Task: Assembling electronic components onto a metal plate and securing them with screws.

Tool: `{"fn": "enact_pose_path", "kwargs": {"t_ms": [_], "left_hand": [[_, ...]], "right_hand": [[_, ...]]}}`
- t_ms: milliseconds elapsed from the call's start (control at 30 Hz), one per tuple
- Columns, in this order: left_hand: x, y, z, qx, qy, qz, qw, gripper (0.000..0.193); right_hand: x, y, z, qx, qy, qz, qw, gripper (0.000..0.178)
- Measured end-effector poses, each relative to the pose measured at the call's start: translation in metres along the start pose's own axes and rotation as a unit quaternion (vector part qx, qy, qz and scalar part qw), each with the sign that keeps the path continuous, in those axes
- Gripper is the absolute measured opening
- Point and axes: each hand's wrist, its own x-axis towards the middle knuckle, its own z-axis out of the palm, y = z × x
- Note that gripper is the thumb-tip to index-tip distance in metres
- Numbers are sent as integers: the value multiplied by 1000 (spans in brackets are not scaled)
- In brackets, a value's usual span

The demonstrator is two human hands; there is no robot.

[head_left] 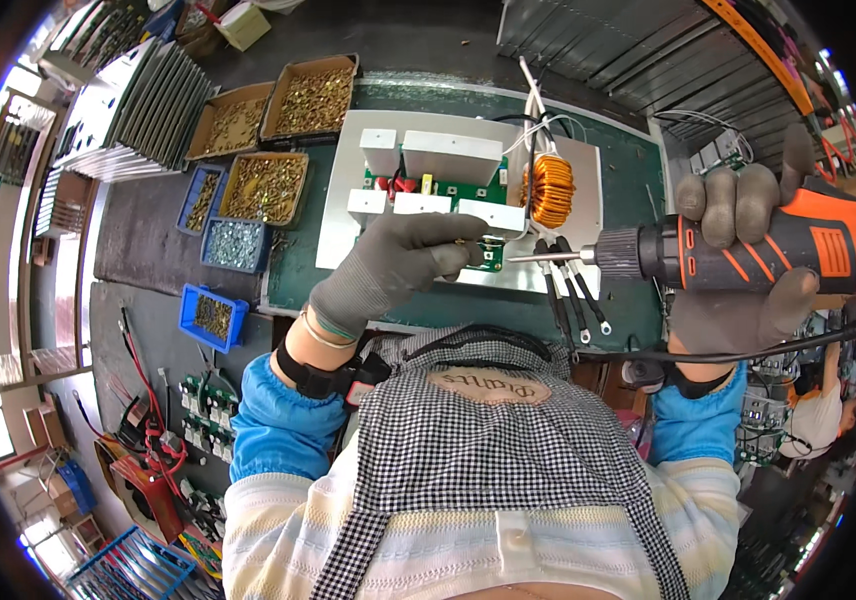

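Note:
My right hand (751, 207), in a grey glove, grips an orange and black power screwdriver (656, 250) lying level. Its long bit points left, with the tip just short of my left fingertips. My left hand (388, 262), also gloved, is closed in a pinch on a tiny brass-coloured screw (461, 241), mostly covered by the fingers. Below both hands lies a metal plate (341, 165) carrying a green circuit board (491, 257) with white blocks (453, 157). Beside these sits an orange copper coil (552, 190). Black-sleeved cables with ring lugs (582, 318) hang over the plate's near edge.
Card trays (265, 190) and blue bins (213, 312) of small metal parts stand at the left. Beyond them are stacked metal plates (138, 110). Ribbed metal panels (598, 45) fill the far right. A black cord (748, 352) runs below the screwdriver.

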Motion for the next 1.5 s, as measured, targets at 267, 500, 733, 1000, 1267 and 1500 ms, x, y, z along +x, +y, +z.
{"fn": "enact_pose_path", "kwargs": {"t_ms": [267,500,733,1000,1267,1500], "left_hand": [[17,-8,13,81,-22,81,993,28],[18,-10,11,195,-2,149,970,23],[16,-14,3,206,-19,164,965,18],[5,-27,-16,191,-3,76,979,28],[-24,-62,-84,14,-31,-105,994,32],[-32,-83,-93,-171,-44,-116,977,27]], "right_hand": [[-15,5,9,-69,108,12,992,78],[-19,12,18,-71,132,7,989,73],[-23,18,29,-76,191,23,978,75],[-29,39,47,-59,234,34,970,73],[-40,90,67,-129,239,61,960,24],[-45,116,79,-148,237,66,958,28]]}}
